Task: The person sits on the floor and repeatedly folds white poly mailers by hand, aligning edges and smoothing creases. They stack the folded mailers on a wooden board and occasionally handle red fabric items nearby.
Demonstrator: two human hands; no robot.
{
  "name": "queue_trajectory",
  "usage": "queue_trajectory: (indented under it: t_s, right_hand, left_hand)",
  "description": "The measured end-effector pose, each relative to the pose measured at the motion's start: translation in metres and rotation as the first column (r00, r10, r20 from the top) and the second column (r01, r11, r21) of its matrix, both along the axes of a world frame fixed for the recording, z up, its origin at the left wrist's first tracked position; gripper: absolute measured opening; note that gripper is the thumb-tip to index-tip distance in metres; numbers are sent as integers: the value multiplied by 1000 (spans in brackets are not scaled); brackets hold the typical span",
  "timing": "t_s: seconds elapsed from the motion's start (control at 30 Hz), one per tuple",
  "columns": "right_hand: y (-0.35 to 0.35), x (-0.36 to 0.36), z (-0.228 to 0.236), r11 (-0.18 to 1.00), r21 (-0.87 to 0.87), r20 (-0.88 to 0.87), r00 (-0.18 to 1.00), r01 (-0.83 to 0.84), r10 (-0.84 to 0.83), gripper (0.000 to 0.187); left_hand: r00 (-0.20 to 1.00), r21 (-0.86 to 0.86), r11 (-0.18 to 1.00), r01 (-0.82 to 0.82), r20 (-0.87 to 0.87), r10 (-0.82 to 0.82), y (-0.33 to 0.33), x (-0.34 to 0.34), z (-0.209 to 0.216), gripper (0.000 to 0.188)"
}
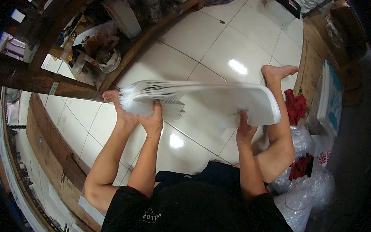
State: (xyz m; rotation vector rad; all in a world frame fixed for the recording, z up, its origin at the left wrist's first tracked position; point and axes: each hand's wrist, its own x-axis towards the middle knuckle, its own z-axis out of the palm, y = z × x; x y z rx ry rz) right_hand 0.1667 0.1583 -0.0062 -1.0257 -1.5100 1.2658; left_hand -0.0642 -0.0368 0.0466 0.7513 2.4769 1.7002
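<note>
Sheets (224, 97), spanning left grip (151, 120), right grip (246, 131)

Floor (215, 47) of glossy white square tiles with thin dark joints. Directly upon it, upper centre, lies a small dark scrap (222, 21); at upper right stands a translucent whitish box (276, 13). A brown wooden shelf (142, 46), upper left, bears a round clear plastic tub (109, 63) among clutter.

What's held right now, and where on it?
A stack of thin whitish sheets: the left hand grips its fanned left end, the right hand its lower edge toward the right end, thumb on top.
</note>
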Motion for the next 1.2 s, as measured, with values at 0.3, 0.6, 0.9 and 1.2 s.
queue_trajectory:
  t_s: [0.3,0.6,0.9,1.2]
  right_hand:
    - [2,3,17,992,-106,9,997,72,-72,21]
    - [18,5,-32,999,17,-45,998,-36,37,38]
    - [103,-81,141,726,228,282,758,-649,589,49]
    - [-59,-236,330,57,219,611,182,-974,770,41]
  left_hand:
    - [979,82,997,5,-203,11,-9,-17,-23,15]
    - [968,388,891,-234,5,252,-4,-2,-39,28]
    - [931,210,907,-365,63,360,-143,7,116,51]
    - [709,287,658,-696,419,567,-285,148,219,36]
